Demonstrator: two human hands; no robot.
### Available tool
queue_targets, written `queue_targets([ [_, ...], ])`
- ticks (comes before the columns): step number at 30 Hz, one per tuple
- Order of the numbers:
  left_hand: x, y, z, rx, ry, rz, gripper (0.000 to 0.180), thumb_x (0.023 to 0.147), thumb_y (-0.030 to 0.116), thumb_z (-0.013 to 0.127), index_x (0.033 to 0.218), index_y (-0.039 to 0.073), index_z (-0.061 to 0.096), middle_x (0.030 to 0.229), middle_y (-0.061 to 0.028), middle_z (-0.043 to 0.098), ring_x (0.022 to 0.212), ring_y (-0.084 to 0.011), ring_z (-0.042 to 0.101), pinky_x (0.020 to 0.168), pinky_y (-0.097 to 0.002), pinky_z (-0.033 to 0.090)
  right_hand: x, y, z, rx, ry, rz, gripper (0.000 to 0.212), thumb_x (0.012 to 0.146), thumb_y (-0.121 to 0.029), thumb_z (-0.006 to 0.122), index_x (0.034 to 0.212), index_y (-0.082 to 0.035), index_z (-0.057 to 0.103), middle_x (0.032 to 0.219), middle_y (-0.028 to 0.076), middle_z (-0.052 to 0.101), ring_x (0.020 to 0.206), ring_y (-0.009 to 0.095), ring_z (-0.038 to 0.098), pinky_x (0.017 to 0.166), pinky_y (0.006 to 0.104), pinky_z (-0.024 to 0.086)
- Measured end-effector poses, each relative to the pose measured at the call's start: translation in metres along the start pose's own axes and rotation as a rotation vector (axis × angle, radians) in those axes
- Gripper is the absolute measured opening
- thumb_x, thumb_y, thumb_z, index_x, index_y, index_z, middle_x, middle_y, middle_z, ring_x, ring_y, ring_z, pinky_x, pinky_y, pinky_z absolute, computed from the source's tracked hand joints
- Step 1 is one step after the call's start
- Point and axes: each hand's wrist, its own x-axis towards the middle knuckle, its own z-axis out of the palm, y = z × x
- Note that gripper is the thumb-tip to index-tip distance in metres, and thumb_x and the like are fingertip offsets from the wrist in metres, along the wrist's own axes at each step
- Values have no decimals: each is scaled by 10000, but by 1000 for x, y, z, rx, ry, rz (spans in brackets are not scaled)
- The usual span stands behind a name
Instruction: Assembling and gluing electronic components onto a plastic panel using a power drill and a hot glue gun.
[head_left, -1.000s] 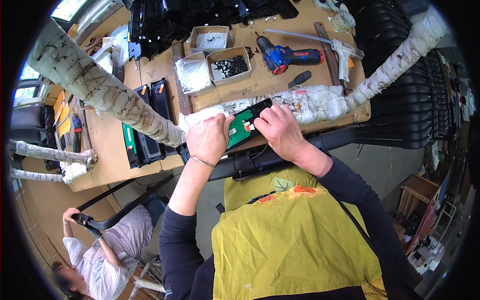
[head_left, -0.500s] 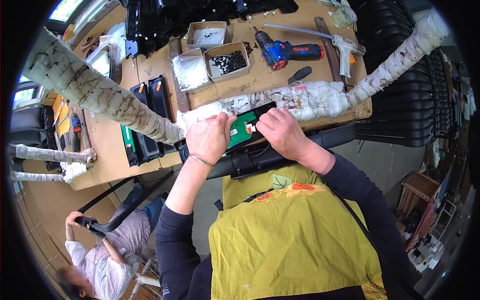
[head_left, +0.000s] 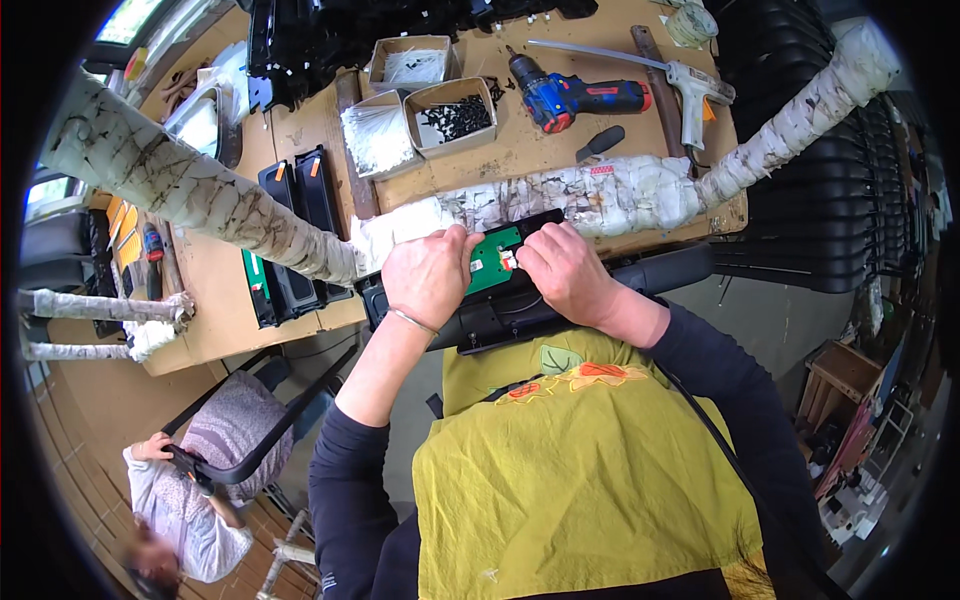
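A green circuit board (head_left: 488,265) sits in a long black plastic housing (head_left: 545,219), tilted above a black frame bar (head_left: 660,276) close in front of me. My left hand (head_left: 428,275) is closed around the housing's left part, its thumb side over the board's left edge. With fingers pinched together, my right hand (head_left: 568,272) grips a small white wire connector (head_left: 510,260) at the board's right side. Red shows beside the connector. Fingertips partly hide the plug, and I cannot tell how far it is seated. A dark cable runs below the right hand.
A wrapped padded support (head_left: 540,200) crosses behind my hands, with wrapped arms (head_left: 200,190) rising left and right. Beyond lie a cordless drill (head_left: 575,95), a glue gun (head_left: 690,95), boxes of screws (head_left: 452,120) and cable ties (head_left: 380,140). Another person (head_left: 200,490) holds a black frame at lower left.
The board and housing have shifted slightly to the right, and my right hand has moved a little with them. At lower left the other person has moved lower and left.
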Motion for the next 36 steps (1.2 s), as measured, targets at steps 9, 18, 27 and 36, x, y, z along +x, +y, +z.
queue_targets([
  [9, 8, 1, -4, -23, 8, 48, 355, 950, 376, 563, 750, 86, 606, 648, -135, 650, 572, -328, 650, 505, -428, 509, 1, 3, -2, 32, 26, 4, 84, 789, -106, 583, 790, -51, 520, 806, 96, 502, 777, 253, 522, 684, 364, 442],
  [18, 7, -16, -29, 24, 60, 24, 372, 957, 381, 554, 749, 76, 598, 685, -134, 643, 622, -316, 657, 549, -420, 516, -11, -8, -46, 20, 106, 524, 171, 831, -160, 694, 883, -57, 569, 814, 111, 621, 799, 308, 598, 762, 420, 445],
  [27, -2, -10, -50, 127, 123, 44, 271, 946, 315, 582, 788, 95, 571, 677, -88, 606, 663, -274, 648, 616, -392, 497, -1, -46, -5, 96, 153, 682, 125, 858, -81, 663, 954, -46, 591, 706, 133, 633, 651, 339, 629, 635, 430, 475],
  [36, -17, -3, -54, 316, 192, 73, 218, 934, 323, 583, 866, 117, 602, 722, -50, 606, 699, -223, 649, 624, -357, 487, -3, -57, 4, 422, 372, 682, 86, 869, -73, 635, 935, -50, 585, 795, 139, 649, 731, 359, 633, 647, 445, 481],
])
